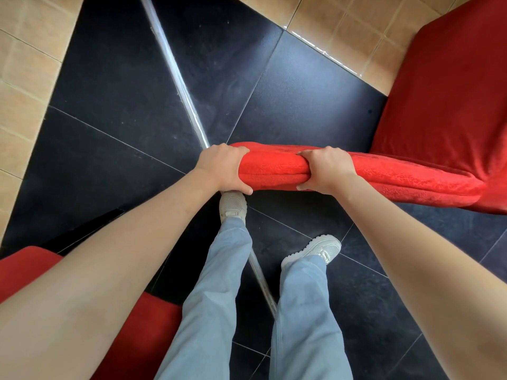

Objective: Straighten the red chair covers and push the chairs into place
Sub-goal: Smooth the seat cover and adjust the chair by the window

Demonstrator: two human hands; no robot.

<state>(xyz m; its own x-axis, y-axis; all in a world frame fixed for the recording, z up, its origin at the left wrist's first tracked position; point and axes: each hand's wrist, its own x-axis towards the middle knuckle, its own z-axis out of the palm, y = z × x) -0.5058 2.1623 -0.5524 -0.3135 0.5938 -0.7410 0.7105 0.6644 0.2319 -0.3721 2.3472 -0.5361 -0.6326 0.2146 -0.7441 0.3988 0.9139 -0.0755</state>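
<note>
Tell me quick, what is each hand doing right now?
Left hand: closed, gripping the left end of the padded top edge of the red fabric-covered chair back.
Right hand: closed, gripping the same edge further along.

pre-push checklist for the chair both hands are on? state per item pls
1. Left hand grips the top of the chair back, fingers wrapped over it: ok.
2. Right hand grips the same edge beside it: ok.
3. Cover on the chair back lying smooth: not ok, the fabric bunches into folds between the hands.
4. Seat cover smooth: ok as far as it shows.
5. Feet clear of the chair: cannot tell, the left shoe sits right under the chair back edge.
6. Metal strip on the floor runs beside the chair; chair legs hidden, snagging: cannot tell.
</note>
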